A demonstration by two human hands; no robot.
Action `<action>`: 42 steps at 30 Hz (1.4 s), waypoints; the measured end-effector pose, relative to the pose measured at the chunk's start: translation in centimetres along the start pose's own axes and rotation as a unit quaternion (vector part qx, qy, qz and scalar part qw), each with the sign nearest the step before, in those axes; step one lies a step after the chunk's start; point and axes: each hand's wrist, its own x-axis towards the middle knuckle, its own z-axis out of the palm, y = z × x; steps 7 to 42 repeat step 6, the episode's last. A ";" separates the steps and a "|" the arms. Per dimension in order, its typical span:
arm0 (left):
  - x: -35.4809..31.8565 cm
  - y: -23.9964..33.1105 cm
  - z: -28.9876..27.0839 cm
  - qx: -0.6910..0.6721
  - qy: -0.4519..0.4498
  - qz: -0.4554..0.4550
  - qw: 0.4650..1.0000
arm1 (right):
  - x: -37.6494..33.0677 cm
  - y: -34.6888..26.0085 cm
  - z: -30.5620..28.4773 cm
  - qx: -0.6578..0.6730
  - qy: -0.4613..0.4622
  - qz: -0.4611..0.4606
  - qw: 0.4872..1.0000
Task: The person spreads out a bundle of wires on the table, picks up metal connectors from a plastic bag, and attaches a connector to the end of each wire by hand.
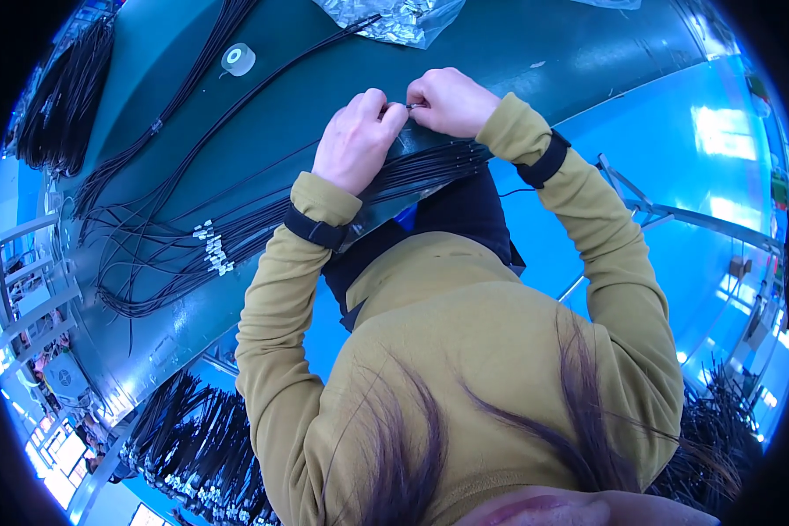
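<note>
Over the green table (289, 114), my left hand (351, 142) and my right hand (451, 103) are close together, both with fingers closed in a pinch. A thin black cable (408, 107) spans the small gap between their fingertips. Its end is hidden by my fingers, so I cannot make out what is fitted on it. Below my hands, along the near table edge, lies a bundle of black cables (434, 164). Small white connectors (214, 249) sit in a cluster among the cables to the left.
A roll of clear tape (238, 60) stands on the table. At the far side is a clear plastic bag (399, 19) of small shiny parts. A thick black cable bundle (68, 101) hangs at the far left; more cables (197, 443) hang below the table. A metal frame (675, 213) stands right.
</note>
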 end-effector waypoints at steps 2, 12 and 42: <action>-0.2 0.1 0.6 -0.085 0.004 -0.052 0.995 | 0.0 0.0 0.1 -0.013 0.003 0.001 1.000; -0.4 -0.9 1.0 -0.183 0.057 -0.128 0.973 | 0.1 0.3 0.8 0.066 0.039 -0.021 0.997; -0.4 -0.9 1.0 -0.183 0.057 -0.128 0.973 | 0.1 0.3 0.8 0.066 0.039 -0.021 0.997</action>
